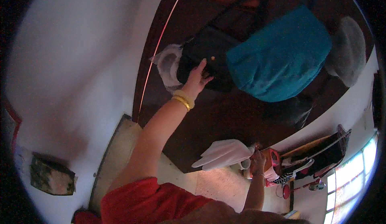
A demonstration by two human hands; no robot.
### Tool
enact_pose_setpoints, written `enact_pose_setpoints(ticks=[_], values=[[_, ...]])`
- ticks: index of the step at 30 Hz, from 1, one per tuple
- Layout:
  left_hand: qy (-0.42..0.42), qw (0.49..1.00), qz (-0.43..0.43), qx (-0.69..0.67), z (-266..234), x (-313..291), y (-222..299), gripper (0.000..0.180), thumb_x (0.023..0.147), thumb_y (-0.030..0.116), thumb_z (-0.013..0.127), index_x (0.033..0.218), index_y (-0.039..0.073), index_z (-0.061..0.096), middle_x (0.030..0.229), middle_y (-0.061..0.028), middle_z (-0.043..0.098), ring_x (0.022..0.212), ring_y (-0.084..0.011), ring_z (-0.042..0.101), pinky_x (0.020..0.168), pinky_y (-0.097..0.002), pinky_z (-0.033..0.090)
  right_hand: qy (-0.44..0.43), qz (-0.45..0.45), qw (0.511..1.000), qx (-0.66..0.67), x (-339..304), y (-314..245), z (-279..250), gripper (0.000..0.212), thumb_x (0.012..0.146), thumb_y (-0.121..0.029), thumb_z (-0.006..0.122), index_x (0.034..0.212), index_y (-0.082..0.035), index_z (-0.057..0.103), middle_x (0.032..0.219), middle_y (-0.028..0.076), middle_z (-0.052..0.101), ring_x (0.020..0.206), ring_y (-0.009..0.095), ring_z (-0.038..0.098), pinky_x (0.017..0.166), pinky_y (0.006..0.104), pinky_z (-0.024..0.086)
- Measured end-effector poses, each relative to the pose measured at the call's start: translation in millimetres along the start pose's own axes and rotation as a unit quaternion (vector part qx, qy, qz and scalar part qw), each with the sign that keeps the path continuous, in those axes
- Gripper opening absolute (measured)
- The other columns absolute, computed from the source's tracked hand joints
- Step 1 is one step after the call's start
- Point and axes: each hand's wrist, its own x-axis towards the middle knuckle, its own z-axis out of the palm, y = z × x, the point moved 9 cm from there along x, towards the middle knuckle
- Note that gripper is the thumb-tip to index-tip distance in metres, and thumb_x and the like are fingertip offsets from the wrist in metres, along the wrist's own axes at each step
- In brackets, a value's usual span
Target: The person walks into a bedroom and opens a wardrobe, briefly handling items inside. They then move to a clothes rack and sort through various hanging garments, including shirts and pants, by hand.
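Red sleeve [157, 202]; left fingers [202, 66] spread over black bag [207, 43]; right fingers [257, 157] grip white cloth [223, 154], long axis leftward.

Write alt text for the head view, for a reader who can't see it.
The person's left hand, gold bracelet at the wrist, reaches to a black bag against a dark surface, beside a teal bag. Lower down, the right hand is at a white cloth-like item, its grip unclear. A bright window shows at lower right.
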Motion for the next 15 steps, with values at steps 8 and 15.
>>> enact_pose_setpoints(ticks=[8, 15], values=[[-0.003, 1.000, -0.023, 0.004, 23, -34, -24, 0.043, 0.071, 0.037, 0.061, 0.097, 0.005, 0.048, 0.098, -0.0055, 0.049, 0.077, -0.0160, 0.048, 0.079, -0.0369, 0.042, 0.030, 0.040, 0.996, -0.072, -26, -52, 35, 0.017, 0.075, -0.025, 0.056, 0.068, -0.011, 0.049, 0.061, -0.002, 0.047, 0.055, 0.008, 0.046, 0.045, 0.0238, 0.038], [-0.033, 0.996, -0.082, -0.016, 49, -59, -69, 0.036, 0.072, 0.038, 0.058, 0.058, 0.009, 0.043, 0.054, -0.0036, 0.043, 0.041, -0.0124, 0.037, 0.078, -0.0363, 0.044, -0.005, 0.095, 0.992, -0.083, -24, -52, 69, 0.019, 0.075, -0.028, 0.058, 0.069, -0.013, 0.049, 0.062, -0.003, 0.048, 0.054, 0.009, 0.046, 0.045, 0.0237, 0.039]])
